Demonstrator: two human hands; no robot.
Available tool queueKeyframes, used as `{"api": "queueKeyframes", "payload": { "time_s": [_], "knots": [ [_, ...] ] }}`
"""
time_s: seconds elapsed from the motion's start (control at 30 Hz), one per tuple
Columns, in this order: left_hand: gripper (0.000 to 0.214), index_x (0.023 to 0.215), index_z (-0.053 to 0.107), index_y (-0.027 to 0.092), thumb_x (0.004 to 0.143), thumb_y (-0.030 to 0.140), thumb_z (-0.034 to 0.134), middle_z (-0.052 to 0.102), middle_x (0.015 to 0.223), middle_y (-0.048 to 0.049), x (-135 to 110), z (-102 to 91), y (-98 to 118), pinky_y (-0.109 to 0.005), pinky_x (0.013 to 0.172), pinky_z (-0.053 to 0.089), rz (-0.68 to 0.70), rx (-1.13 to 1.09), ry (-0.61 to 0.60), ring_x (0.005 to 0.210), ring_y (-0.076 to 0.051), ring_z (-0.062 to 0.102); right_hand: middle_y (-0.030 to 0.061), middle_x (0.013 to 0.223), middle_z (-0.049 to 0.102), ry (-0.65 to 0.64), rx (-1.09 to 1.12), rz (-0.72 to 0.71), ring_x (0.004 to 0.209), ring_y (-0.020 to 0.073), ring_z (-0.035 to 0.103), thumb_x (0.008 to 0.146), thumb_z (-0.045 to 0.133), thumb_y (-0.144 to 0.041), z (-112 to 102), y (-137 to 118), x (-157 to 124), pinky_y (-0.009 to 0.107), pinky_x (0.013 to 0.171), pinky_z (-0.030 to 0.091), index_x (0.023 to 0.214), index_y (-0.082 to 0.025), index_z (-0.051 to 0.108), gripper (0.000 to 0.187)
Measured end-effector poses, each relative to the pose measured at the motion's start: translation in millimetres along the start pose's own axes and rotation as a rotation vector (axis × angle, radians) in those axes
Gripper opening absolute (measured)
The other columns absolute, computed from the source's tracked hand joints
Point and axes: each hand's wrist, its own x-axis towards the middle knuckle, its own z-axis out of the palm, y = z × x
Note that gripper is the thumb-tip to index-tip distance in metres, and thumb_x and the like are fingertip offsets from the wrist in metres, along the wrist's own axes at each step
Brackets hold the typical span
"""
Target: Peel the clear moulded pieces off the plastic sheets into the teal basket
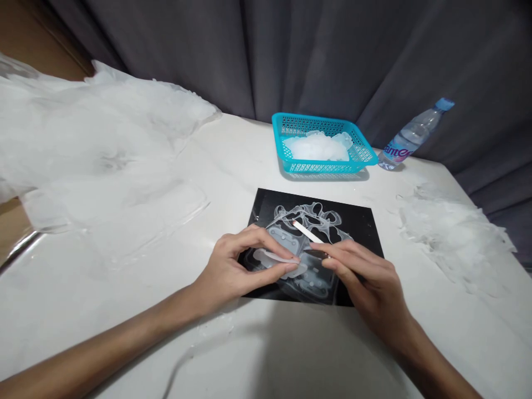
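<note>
My left hand [249,257] pinches a translucent white, rubbery-looking piece [270,257] between thumb and fingertips, above a black mat [260,210]. My right hand [363,271] is closed on a small dark pointed tool [316,253], its tip near the pinched piece; most of the tool is hidden in the fingers. A thin white stick [306,230] with a reddish tip reaches out from the right fingers over the mat; whether they grip it is unclear. Beneath the hands lies a clear moulded sheet [316,280] with looping strips [318,213] at its far side.
Behind the mat stands a turquoise basket [328,166] with translucent pieces [318,147] in it. A water bottle [409,138] leans in view beside it. A large heap of clear sheets [95,133] covers the left; a smaller clear heap [453,235] lies right. A grey curtain hangs behind.
</note>
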Motion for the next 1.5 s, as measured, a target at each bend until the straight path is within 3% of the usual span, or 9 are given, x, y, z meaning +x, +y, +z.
{"api": "queueKeyframes", "payload": {
  "time_s": [0.47,0.6,0.77,0.87,0.97,1.13,1.27,1.4,1.5],
  "knots": [
    [0.016,0.097,0.075,0.020,0.089,0.034,0.079,0.079,0.090,-0.0015,6,-4.7,-4,-0.025,0.071,0.055,-0.226,0.087,-0.313,0.078,-0.017,0.074,0.0168,0.100,0.066,0.251,-0.706,0.155,0.097,0.0325,0.057,0.109,0.037,-0.052,-27,97,8,0.051,0.088,0.051,0.126,-0.012,0.074,0.058],
    [0.016,0.096,0.075,0.021,0.092,0.036,0.076,0.077,0.091,-0.0013,13,-4.8,-1,-0.027,0.073,0.054,-0.226,0.131,-0.349,0.081,-0.017,0.072,0.0176,0.112,0.065,0.296,-0.525,0.129,0.109,0.0329,0.057,0.105,0.049,-0.051,-20,75,13,0.054,0.099,0.049,0.128,-0.015,0.072,0.048],
    [0.027,0.081,0.062,0.019,0.092,0.039,0.074,0.073,0.088,-0.0014,33,12.4,-1,-0.029,0.077,0.054,-0.238,0.021,-0.174,0.086,-0.019,0.070,0.0033,0.098,0.073,-0.071,0.137,0.112,0.085,0.0170,0.067,0.103,0.062,-0.038,3,18,14,0.030,0.081,0.057,0.128,-0.023,0.068,0.030],
    [0.032,0.081,0.055,0.020,0.095,0.044,0.070,0.070,0.097,-0.0035,42,22.8,-7,-0.031,0.080,0.056,-0.219,-0.019,-0.143,0.094,-0.020,0.069,0.0029,0.095,0.075,0.001,0.152,0.061,0.086,0.0164,0.069,0.103,0.061,-0.032,2,9,18,0.029,0.081,0.055,0.113,-0.022,0.075,0.020],
    [0.024,0.104,0.058,0.023,0.101,0.046,0.061,0.068,0.111,-0.0058,39,20.8,-14,-0.035,0.092,0.056,-0.174,0.118,-0.182,0.106,-0.022,0.067,0.0059,0.097,0.076,0.225,0.064,0.114,0.089,0.0196,0.070,0.101,0.062,-0.035,-38,29,18,0.032,0.082,0.055,0.099,-0.020,0.077,0.021],
    [0.033,0.126,0.062,0.028,0.098,0.045,0.068,0.062,0.141,-0.0073,29,1.6,-16,-0.043,0.114,0.046,0.062,0.515,-0.496,0.134,-0.029,0.057,0.0087,0.087,0.073,0.977,-0.254,0.284,0.075,0.0235,0.065,0.085,0.071,-0.050,-149,96,-14,0.041,0.078,0.054,0.098,-0.017,0.076,0.036],
    [0.040,0.135,0.061,0.028,0.101,0.048,0.063,0.057,0.154,-0.0084,25,1.5,-18,-0.046,0.117,0.045,0.110,0.606,-0.500,0.143,-0.031,0.053,0.0116,0.074,0.062,0.938,-0.767,0.526,0.072,0.0290,0.055,0.088,0.057,-0.060,-187,128,-35,0.050,0.076,0.048,0.092,-0.014,0.078,0.051],
    [0.043,0.137,0.058,0.025,0.104,0.051,0.056,0.045,0.164,-0.0117,22,15.7,-28,-0.050,0.119,0.045,0.133,0.683,-0.390,0.149,-0.031,0.047,0.0105,0.082,0.059,0.921,-0.879,0.269,0.084,0.0290,0.055,0.095,0.053,-0.060,-145,104,-17,0.046,0.082,0.046,0.102,-0.013,0.076,0.053],
    [0.046,0.132,0.060,0.020,0.104,0.055,0.052,0.041,0.166,-0.0162,22,27.5,-38,-0.056,0.121,0.041,0.143,0.766,-0.286,0.155,-0.034,0.036,0.0063,0.090,0.065,0.412,-0.432,0.157,0.074,0.0196,0.056,0.097,0.062,-0.052,-82,71,9,0.033,0.070,0.047,0.104,-0.018,0.072,0.036]
  ]
}}
